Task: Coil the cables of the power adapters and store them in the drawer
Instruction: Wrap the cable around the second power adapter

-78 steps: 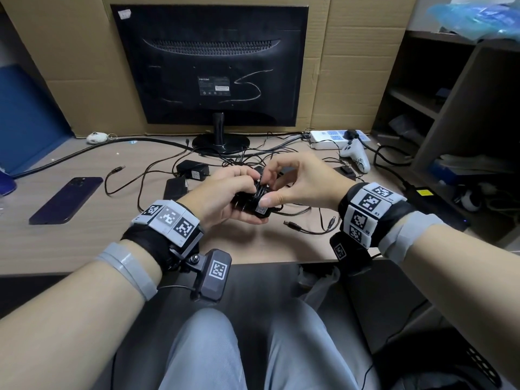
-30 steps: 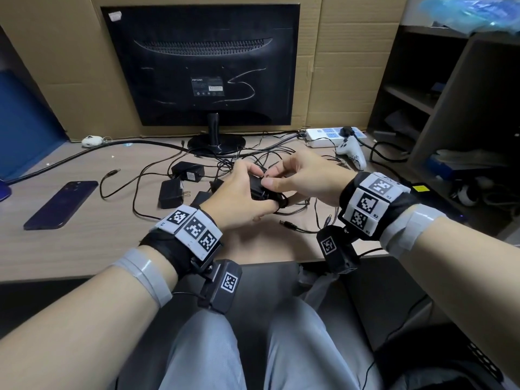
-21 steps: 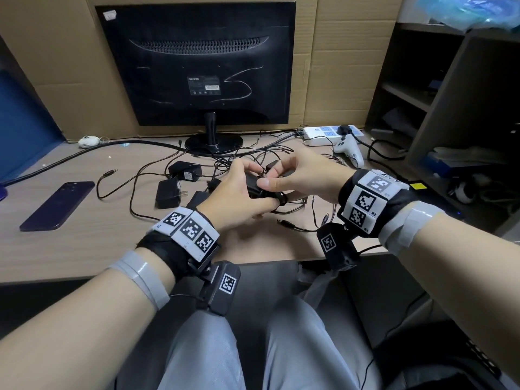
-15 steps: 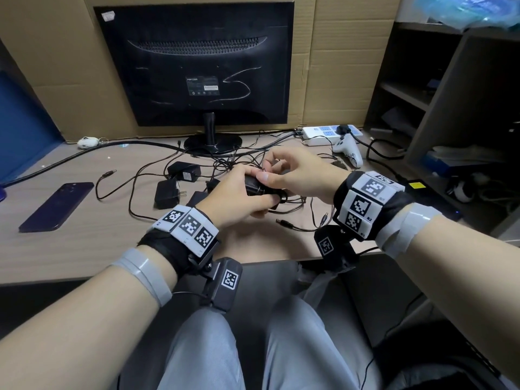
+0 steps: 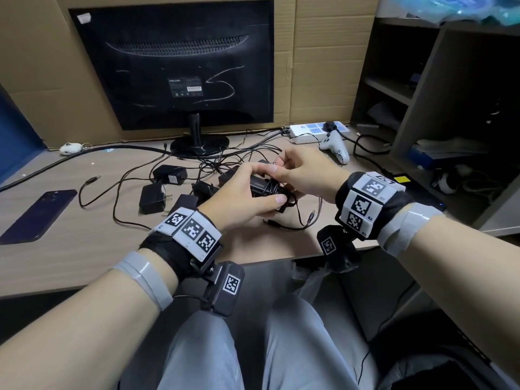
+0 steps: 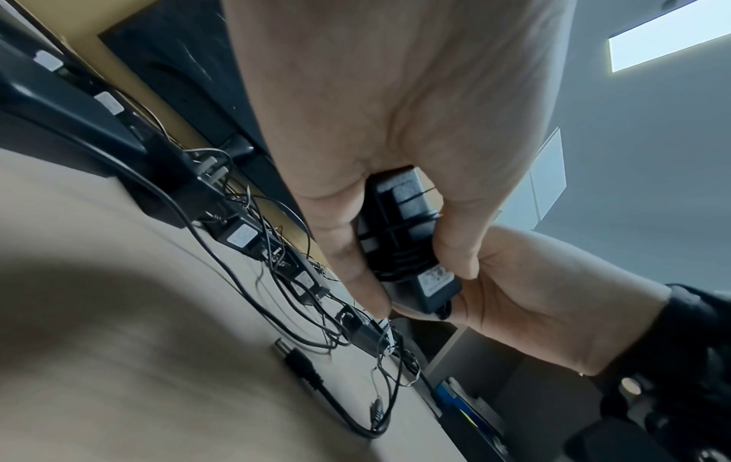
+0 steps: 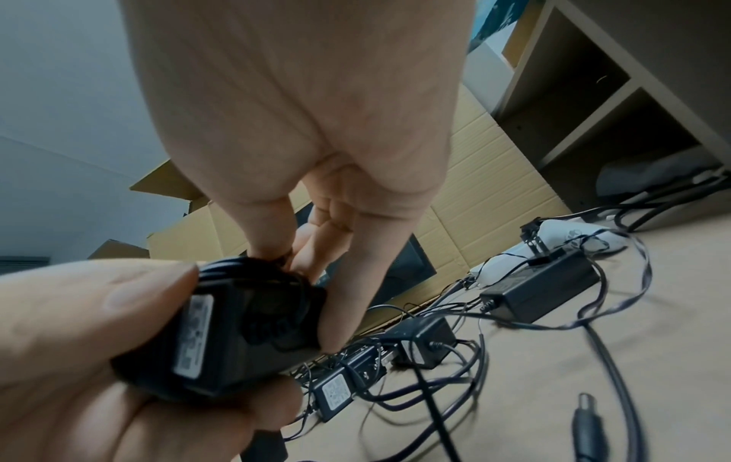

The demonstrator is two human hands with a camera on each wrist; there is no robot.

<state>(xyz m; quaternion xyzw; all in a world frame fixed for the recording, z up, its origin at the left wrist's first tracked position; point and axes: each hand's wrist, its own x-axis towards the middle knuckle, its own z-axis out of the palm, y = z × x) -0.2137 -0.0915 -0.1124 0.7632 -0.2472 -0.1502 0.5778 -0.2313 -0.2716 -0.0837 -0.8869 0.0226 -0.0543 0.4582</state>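
Note:
My left hand (image 5: 247, 198) grips a black power adapter (image 5: 264, 187) just above the desk, thumb on its near side and fingers over the top. Its thin cable is wound several times round the body, as the left wrist view shows on the adapter (image 6: 403, 240). My right hand (image 5: 304, 173) pinches the cable at the adapter's far end; in the right wrist view its fingers (image 7: 348, 281) press against the adapter (image 7: 237, 331). Other black adapters (image 5: 153, 197) (image 5: 170, 174) lie on the desk to the left amid loose cables. No drawer is in view.
A monitor (image 5: 180, 68) stands at the back of the desk (image 5: 84, 249). A dark phone (image 5: 36, 215) lies at left. A white power strip (image 5: 312, 130) and white controller (image 5: 336, 146) sit at back right. Shelves (image 5: 450, 108) stand to the right. Loose barrel plugs (image 5: 311, 218) lie near the front edge.
Both hands shifted slightly away from me with the adapter. The right hand has worked round its far end, laying more cable onto the wound body.

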